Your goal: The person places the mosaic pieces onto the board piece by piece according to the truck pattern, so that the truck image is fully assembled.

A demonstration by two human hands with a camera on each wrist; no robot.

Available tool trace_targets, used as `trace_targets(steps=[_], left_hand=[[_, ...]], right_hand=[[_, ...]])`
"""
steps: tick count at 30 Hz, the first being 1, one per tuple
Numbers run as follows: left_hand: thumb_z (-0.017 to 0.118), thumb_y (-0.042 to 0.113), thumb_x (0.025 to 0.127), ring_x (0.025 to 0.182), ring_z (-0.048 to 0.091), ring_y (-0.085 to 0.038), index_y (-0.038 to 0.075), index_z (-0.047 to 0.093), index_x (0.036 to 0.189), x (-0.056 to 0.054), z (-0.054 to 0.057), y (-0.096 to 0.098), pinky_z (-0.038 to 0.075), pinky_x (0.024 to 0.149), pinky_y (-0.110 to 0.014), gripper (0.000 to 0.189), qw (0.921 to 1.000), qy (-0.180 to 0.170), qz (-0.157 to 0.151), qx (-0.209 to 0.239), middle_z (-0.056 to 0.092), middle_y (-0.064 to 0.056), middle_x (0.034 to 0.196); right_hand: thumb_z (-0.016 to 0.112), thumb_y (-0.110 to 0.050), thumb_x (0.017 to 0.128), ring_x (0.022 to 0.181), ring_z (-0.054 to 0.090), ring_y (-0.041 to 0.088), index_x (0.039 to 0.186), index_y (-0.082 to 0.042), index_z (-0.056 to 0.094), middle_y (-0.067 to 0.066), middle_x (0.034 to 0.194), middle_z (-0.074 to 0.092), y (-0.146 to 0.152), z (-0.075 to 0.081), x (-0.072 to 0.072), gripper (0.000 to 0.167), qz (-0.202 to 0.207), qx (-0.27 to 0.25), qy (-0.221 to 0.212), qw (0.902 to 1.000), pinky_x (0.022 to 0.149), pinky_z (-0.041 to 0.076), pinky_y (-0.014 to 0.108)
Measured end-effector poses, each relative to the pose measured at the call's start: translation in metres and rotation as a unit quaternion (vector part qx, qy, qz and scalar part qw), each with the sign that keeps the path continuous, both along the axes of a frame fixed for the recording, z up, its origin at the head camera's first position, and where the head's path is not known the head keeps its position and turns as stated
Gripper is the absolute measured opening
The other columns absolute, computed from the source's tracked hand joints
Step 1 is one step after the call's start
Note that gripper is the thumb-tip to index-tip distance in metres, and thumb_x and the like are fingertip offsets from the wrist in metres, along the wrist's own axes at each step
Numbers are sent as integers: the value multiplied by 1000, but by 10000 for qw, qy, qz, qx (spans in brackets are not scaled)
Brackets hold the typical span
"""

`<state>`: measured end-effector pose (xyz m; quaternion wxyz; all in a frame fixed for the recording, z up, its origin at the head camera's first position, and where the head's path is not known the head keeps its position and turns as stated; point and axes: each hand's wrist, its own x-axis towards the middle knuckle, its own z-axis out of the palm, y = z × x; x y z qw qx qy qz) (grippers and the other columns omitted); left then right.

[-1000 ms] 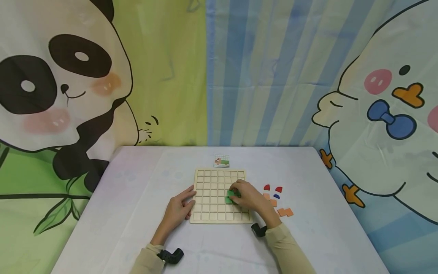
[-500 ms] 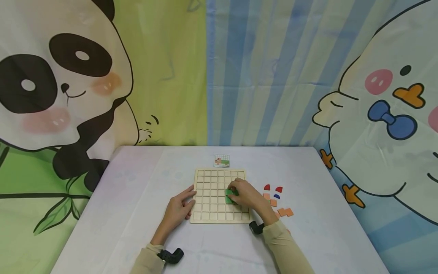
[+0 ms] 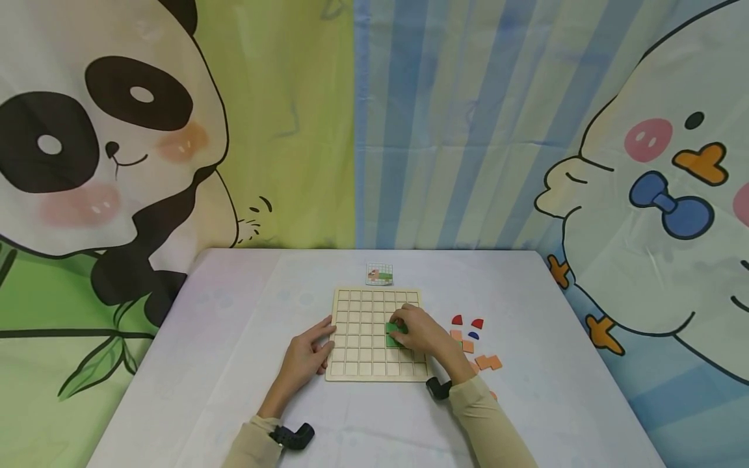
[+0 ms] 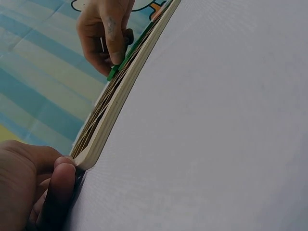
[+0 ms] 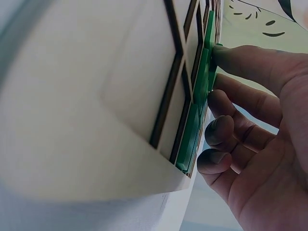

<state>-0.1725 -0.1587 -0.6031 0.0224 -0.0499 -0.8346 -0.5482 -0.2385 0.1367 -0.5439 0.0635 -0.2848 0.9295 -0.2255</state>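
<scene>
A square wooden grid board [image 3: 358,348] lies on the white table in the head view. At its left edge, my left hand [image 3: 304,352] holds the board; in the left wrist view, the thumb [image 4: 63,180] and index finger meet at the corner. My right hand [image 3: 422,331] reaches over the board's right half and pinches a green tile [image 3: 391,328] between thumb and fingertips. Several green pieces [image 5: 190,137] sit in the grid cells in the right wrist view. Fingers hide part of the green pieces in the head view.
A small picture card [image 3: 380,275] lies behind the board. Right of the board are loose orange squares [image 3: 488,362], red quarter-round pieces [image 3: 457,320] and a blue half-round piece [image 3: 473,335]. The right forearm passes over the near right side of the table [image 3: 573,390].
My right hand has shifted slightly left and away from me, bringing the green tile against the other green piece. Over the last half second it stays almost still. The left hand has not moved.
</scene>
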Motion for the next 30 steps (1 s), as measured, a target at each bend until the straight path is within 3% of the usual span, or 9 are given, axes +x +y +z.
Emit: trace_targets(steps=[30], left_hand=[[71, 5, 100, 47, 60, -11, 8, 69, 140, 0, 5, -2, 55, 43, -27, 41, 9999, -99, -88, 49, 56, -2, 161]], right_hand=[[78, -18, 97, 89, 58, 13, 115, -8, 76, 3, 100, 66, 1, 0, 0, 20, 9, -54, -5, 10000, 79, 55, 34]])
